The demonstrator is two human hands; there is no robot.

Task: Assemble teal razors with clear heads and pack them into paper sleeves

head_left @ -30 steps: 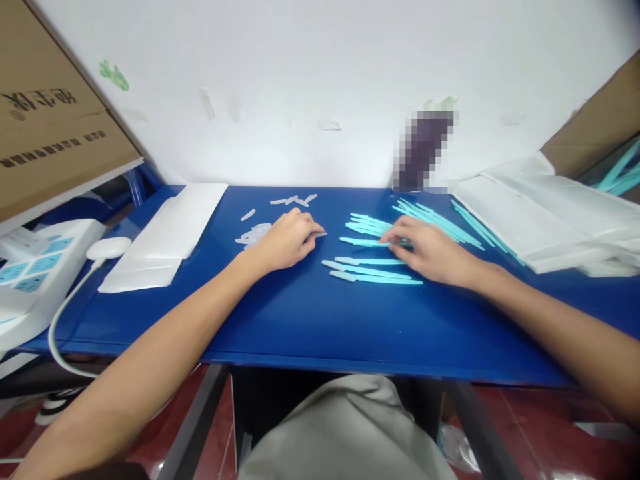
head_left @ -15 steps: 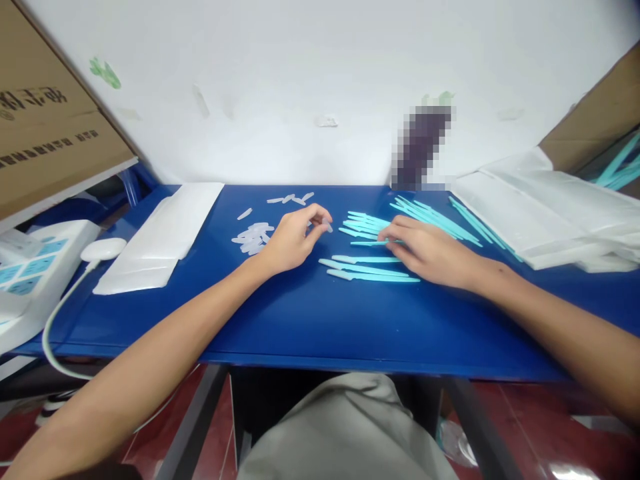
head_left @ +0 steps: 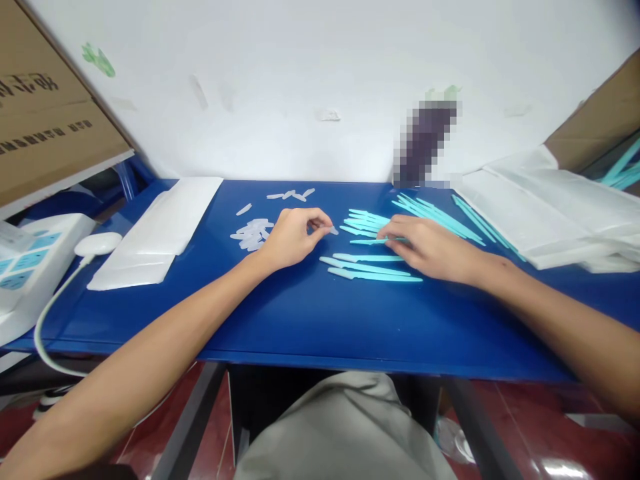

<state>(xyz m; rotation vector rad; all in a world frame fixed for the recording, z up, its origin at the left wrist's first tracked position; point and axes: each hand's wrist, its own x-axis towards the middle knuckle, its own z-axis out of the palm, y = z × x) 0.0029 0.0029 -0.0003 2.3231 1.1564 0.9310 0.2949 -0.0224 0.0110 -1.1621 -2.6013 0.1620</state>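
My left hand [head_left: 295, 237] pinches a small translucent blade cap [head_left: 334, 231] between thumb and fingertips, its end pointing to the right. My right hand [head_left: 423, 247] has its thumb and fingers closed on a thin turquoise eyebrow razor [head_left: 364, 242], whose narrow end points left toward the cap; a small gap separates the two. Behind it lies a bunch of similar razors [head_left: 367, 215], and several more razors [head_left: 373, 273] lie in front. Left of my left hand is a pile of loose caps [head_left: 253, 233], with a few caps [head_left: 290, 195] farther back.
White plastic bags [head_left: 560, 207] lie at the right, over some razors. A flat white packet [head_left: 160, 233] rests on the blue table [head_left: 320, 327] at left. Beyond it are a power strip [head_left: 45, 267] with a plugged-in cable and a cardboard box [head_left: 55, 113]. A white wall [head_left: 250, 80] closes the back.
The cap in my left hand has shifted slightly right and down, closer to the razor's end. My right hand stays nearly in place. The whole view has tilted a little.
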